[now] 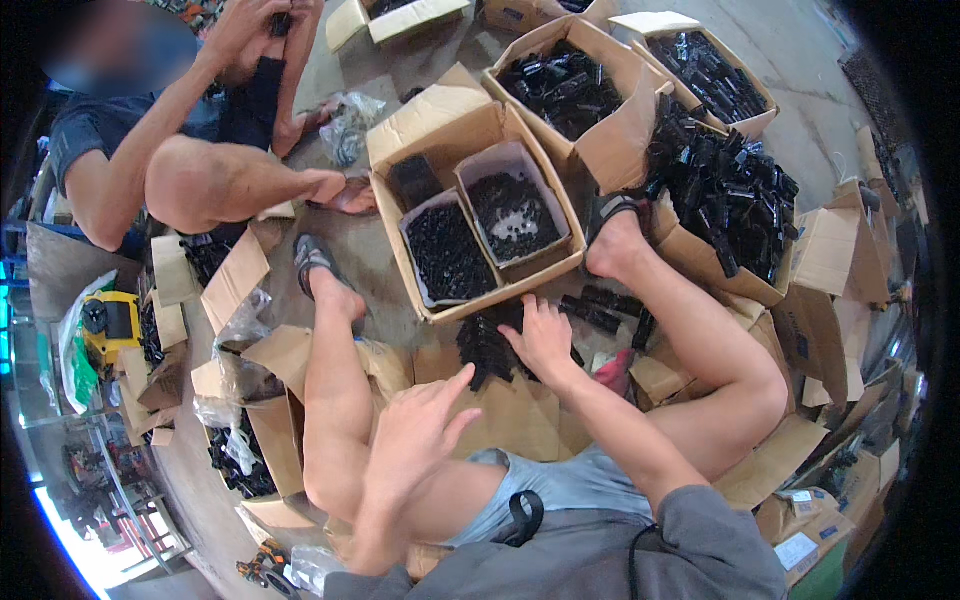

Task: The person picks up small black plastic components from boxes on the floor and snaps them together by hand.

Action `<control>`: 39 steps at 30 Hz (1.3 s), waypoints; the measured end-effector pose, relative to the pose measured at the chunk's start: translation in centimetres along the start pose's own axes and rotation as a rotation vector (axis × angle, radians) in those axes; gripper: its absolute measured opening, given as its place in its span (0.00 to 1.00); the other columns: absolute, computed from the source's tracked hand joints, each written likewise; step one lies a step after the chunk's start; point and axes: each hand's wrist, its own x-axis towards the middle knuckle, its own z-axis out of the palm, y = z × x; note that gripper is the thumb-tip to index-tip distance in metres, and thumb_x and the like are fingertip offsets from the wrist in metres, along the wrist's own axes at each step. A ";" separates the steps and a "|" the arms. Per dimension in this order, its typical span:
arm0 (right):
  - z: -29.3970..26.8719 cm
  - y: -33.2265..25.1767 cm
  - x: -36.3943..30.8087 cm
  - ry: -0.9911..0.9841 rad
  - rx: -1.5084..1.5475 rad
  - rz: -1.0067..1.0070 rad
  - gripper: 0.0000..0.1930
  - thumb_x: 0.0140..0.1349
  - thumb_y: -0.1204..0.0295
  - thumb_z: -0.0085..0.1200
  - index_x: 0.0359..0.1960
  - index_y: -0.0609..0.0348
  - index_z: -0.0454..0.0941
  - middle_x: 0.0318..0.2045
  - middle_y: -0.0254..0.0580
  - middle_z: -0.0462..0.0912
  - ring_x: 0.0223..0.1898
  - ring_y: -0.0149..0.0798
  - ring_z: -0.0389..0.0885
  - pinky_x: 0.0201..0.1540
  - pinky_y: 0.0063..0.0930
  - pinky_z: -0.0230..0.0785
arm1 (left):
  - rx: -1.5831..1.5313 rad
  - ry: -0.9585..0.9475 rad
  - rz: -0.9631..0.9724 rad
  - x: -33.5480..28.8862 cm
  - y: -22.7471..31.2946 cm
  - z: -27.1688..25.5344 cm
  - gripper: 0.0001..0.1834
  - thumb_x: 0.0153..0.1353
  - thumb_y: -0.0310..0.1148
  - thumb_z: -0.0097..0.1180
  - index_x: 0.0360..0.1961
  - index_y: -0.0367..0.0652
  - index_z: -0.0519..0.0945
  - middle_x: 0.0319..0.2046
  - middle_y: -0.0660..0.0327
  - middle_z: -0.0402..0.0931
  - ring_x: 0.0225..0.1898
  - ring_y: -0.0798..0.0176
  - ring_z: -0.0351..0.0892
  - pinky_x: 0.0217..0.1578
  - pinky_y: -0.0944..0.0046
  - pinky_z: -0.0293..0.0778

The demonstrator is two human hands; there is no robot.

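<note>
My left hand is held above my left thigh, its thumb and fingers apart and nothing in it. Farther forward, my right hand reaches over a small heap of black plastic parts between my legs, fingers stretched out and no held thing visible. Whether its fingertips touch the heap I cannot tell. Several longer black plastic pieces lie just right of that hand. Beyond it stands a cardboard box holding two smaller trays of tiny black parts and a dark block-like piece.
Open cartons full of black parts stand at the right and far right. A co-worker's hands hold a small dark piece at the upper left. At my left are a carton with plastic wrap and a yellow device.
</note>
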 end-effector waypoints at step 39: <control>-14.8 1.0 -7.2 -0.188 0.885 -0.234 0.09 0.63 0.70 0.61 0.40 0.62 0.86 0.35 0.46 0.87 0.37 0.38 0.86 0.41 0.29 0.75 | -1.855 -0.284 -0.443 2.4 -1.2 16.5 0.20 0.66 0.35 0.63 0.57 0.45 0.77 0.50 0.67 0.79 0.56 0.65 0.77 0.59 0.60 0.74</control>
